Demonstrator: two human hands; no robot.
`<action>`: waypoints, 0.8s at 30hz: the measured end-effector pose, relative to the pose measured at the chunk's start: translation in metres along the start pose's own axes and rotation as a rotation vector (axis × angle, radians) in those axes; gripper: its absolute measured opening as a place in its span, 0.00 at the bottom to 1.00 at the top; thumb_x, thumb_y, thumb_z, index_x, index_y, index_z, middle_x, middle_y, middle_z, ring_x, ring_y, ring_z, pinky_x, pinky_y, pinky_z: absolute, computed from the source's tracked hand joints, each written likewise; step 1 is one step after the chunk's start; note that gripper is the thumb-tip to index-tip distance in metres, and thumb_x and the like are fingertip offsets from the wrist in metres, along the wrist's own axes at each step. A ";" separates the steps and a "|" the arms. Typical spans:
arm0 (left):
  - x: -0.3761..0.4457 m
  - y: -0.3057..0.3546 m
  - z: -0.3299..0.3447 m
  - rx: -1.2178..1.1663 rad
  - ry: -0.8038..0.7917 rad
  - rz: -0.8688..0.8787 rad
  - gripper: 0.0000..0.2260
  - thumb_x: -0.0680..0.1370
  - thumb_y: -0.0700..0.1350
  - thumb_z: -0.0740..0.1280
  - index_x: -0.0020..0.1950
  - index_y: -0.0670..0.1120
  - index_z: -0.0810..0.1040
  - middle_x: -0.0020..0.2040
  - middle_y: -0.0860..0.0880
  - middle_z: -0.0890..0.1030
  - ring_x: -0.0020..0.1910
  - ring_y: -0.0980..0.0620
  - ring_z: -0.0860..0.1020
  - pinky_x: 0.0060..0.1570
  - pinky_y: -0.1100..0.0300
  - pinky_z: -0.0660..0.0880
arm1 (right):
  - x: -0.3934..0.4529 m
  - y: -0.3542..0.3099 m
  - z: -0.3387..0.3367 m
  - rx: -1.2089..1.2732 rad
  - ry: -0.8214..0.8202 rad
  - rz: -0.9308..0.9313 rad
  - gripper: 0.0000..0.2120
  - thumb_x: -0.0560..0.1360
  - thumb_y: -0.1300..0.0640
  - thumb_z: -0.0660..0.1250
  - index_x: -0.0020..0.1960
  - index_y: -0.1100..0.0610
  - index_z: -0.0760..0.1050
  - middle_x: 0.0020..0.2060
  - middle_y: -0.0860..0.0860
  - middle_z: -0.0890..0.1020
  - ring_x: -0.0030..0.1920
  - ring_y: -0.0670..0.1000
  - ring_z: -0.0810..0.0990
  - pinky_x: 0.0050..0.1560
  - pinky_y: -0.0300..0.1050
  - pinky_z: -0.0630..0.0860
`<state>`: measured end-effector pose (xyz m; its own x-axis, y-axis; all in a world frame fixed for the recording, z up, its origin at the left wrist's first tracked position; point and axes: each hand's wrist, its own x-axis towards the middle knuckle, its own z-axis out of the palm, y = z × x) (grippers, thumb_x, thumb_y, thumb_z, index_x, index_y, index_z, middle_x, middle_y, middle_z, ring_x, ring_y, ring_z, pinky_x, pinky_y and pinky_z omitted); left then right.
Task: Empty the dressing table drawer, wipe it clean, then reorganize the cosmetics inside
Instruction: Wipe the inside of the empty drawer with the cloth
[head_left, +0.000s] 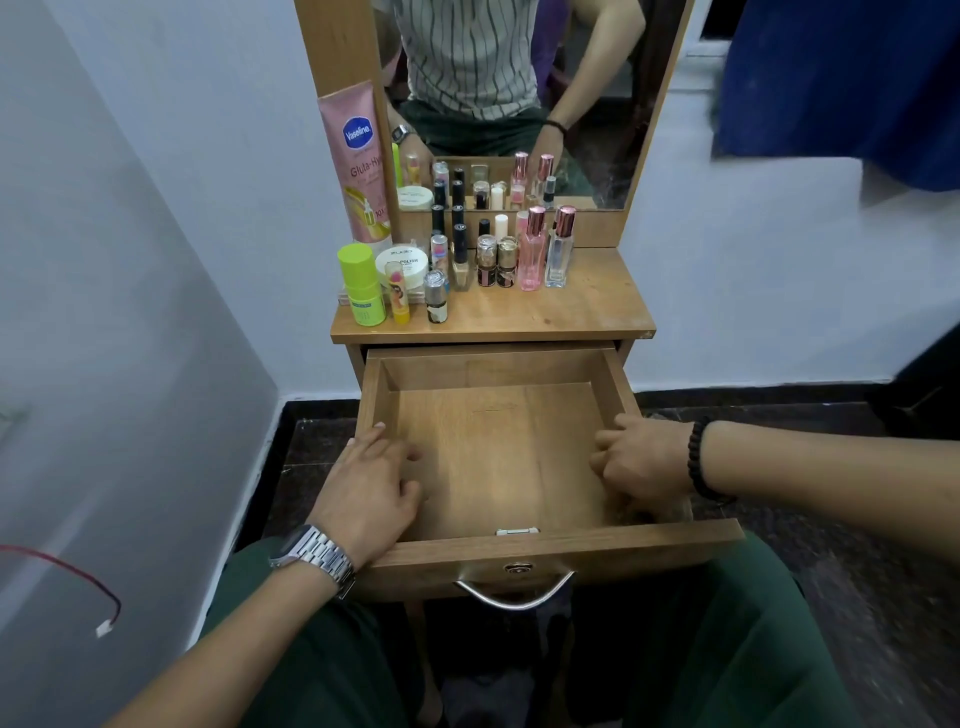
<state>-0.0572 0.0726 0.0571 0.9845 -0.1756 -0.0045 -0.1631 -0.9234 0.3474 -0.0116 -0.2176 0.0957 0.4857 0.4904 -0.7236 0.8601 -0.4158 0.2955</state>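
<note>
The wooden drawer (571, 544) of the dressing table is pulled out over my lap, and its floor is bare. My left hand (369, 493) rests on the drawer's left wall with its fingers loosely spread, holding nothing. My right hand (644, 460) reaches over the right wall with its fingers curled round it. The cosmetics stand on the tabletop (587, 306) behind: a pink lotion tube (356, 166), a green stick (361, 286), a white jar (402, 262), a yellow lip balm (399, 296), several small nail polish bottles (496, 260), a pink perfume bottle (532, 249) and a clear one (561, 247).
A mirror (519, 104) rises behind the cosmetics. A metal handle (514, 592) hangs on the drawer front above my knees. A white wall (130, 312) stands close on the left, with a red wire (78, 577) on it. Dark floor (831, 519) lies to the right.
</note>
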 end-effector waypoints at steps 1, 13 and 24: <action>0.000 0.000 0.000 -0.002 0.000 0.002 0.17 0.77 0.47 0.60 0.67 0.50 0.71 0.68 0.51 0.72 0.76 0.55 0.52 0.73 0.56 0.47 | -0.004 0.001 -0.002 0.047 -0.016 -0.021 0.15 0.79 0.48 0.62 0.63 0.51 0.76 0.61 0.47 0.75 0.60 0.51 0.67 0.60 0.48 0.68; -0.001 0.002 -0.001 -0.043 0.026 0.001 0.19 0.76 0.47 0.62 0.68 0.49 0.69 0.76 0.50 0.56 0.76 0.52 0.52 0.73 0.56 0.54 | 0.025 0.032 0.004 -0.073 0.243 0.451 0.15 0.81 0.53 0.56 0.59 0.55 0.78 0.60 0.52 0.73 0.61 0.55 0.66 0.56 0.49 0.65; -0.003 0.001 0.000 -0.041 0.045 0.002 0.18 0.76 0.47 0.61 0.67 0.50 0.70 0.76 0.50 0.57 0.76 0.53 0.52 0.73 0.59 0.54 | 0.048 0.017 -0.008 -0.191 0.154 0.370 0.13 0.82 0.56 0.56 0.59 0.55 0.77 0.55 0.51 0.80 0.57 0.54 0.72 0.52 0.46 0.65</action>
<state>-0.0606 0.0727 0.0577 0.9861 -0.1615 0.0379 -0.1636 -0.9080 0.3857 0.0277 -0.1949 0.0713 0.7717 0.4497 -0.4497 0.6299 -0.4428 0.6380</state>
